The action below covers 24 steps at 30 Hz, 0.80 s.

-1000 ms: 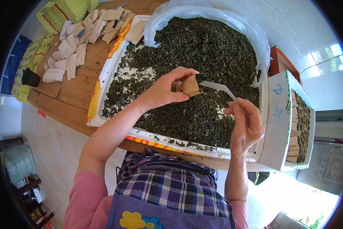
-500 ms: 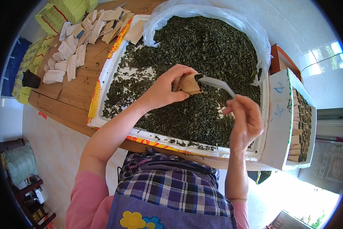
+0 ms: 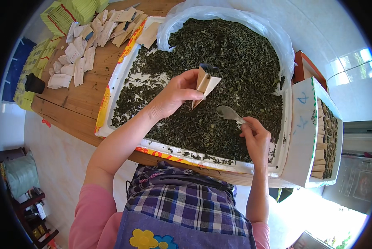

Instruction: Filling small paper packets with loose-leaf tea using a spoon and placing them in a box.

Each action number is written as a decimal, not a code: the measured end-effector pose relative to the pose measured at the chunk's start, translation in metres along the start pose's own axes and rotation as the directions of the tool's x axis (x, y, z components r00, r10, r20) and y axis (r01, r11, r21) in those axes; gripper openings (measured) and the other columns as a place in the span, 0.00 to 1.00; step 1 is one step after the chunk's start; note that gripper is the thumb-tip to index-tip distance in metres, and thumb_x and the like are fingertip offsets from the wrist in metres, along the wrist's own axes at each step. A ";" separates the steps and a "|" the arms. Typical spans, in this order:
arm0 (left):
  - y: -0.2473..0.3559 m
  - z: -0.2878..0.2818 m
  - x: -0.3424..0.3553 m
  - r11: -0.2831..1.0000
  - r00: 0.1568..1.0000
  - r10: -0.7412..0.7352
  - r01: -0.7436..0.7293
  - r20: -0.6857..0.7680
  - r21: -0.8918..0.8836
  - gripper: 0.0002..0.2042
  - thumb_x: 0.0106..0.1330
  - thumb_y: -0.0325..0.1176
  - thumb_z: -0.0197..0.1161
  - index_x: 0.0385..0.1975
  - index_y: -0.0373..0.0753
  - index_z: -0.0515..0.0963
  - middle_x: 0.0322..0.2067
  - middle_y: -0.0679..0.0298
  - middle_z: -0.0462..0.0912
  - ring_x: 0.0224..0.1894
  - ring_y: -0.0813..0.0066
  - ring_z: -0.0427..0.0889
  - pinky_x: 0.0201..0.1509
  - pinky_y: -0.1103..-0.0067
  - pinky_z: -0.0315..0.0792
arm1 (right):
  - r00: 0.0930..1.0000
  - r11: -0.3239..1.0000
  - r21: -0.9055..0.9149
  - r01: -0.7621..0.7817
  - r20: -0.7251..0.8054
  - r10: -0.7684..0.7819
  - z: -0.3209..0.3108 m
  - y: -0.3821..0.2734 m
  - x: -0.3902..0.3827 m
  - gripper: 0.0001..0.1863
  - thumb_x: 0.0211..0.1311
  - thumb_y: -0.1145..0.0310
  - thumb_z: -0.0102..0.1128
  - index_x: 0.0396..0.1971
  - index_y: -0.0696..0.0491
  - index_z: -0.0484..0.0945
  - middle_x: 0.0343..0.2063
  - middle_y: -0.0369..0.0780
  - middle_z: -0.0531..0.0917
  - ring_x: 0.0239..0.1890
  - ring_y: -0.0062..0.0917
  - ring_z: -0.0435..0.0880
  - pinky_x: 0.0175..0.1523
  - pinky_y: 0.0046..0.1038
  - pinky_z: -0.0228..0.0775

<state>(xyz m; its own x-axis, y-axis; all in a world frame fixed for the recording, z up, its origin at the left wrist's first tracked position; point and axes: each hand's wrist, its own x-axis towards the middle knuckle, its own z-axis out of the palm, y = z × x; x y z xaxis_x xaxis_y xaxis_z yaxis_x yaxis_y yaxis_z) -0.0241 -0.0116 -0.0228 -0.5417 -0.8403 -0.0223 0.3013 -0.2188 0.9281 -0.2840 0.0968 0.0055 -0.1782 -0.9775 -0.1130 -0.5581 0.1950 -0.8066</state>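
Your left hand (image 3: 176, 95) pinches the tan, folded paper packet (image 3: 206, 86) between thumb and fingers, with little gap left between them; your right hand (image 3: 257, 139) is curled in a small pinch around the handle of the pale, translucent spoon (image 3: 227, 112). You have the packet over the middle of the white foam tray (image 3: 240, 167), above the loose, dark green dried leaves (image 3: 223, 50), and the spoon sits apart from it, nearer you and to its right.

If you squeeze the packet too hard, its thin walls could pinch the mouth narrow, and leaves might then spill past the edge. A loose thumb could let it slip or tip, losing whatever it holds; how full it is, you can't tell from here. A jerky wrist could shake leaves off the spoon, if it carries any.

The packet's dark mouth points away from you, slightly right; its long axis slants down to a narrow corner toward you. Your spoon's bowl points left and slightly away, its long axis running back to your right fingers.
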 end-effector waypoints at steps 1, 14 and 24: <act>-0.001 0.001 0.001 0.998 1.000 0.029 -0.030 -0.010 -0.054 0.29 0.56 0.29 0.63 0.60 0.36 0.67 0.49 0.59 0.78 0.53 0.66 0.80 0.57 0.70 0.76 | 1.000 1.000 0.001 0.000 0.001 0.000 0.001 0.003 0.001 0.12 0.63 0.75 0.60 0.45 0.59 0.80 0.30 0.40 0.85 0.28 0.17 0.82 0.36 0.21 0.72; 0.011 0.005 -0.002 0.973 0.995 0.056 -0.036 0.084 -0.227 0.28 0.59 0.34 0.59 0.61 0.34 0.66 0.49 0.58 0.78 0.52 0.66 0.80 0.53 0.71 0.79 | 0.901 0.850 -0.377 0.368 -0.081 -0.426 0.007 0.005 0.004 0.08 0.59 0.77 0.60 0.39 0.59 0.81 0.33 0.44 0.84 0.34 0.34 0.83 0.41 0.31 0.73; 0.015 0.002 -0.002 0.971 0.981 0.047 -0.001 0.186 -0.239 0.28 0.59 0.27 0.56 0.62 0.32 0.64 0.50 0.53 0.78 0.50 0.64 0.81 0.52 0.71 0.78 | 0.874 0.811 -0.426 0.401 -0.088 -0.478 0.009 0.009 0.004 0.07 0.59 0.77 0.60 0.38 0.59 0.80 0.36 0.44 0.84 0.38 0.37 0.82 0.42 0.34 0.72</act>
<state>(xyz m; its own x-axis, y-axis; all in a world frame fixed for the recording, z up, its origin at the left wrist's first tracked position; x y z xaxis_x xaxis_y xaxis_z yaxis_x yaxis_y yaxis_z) -0.0202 -0.0117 -0.0078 -0.6636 -0.7426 0.0910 0.4808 -0.3302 0.8123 -0.2823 0.0936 -0.0078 0.0396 -0.9402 0.3382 -0.8693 -0.1993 -0.4522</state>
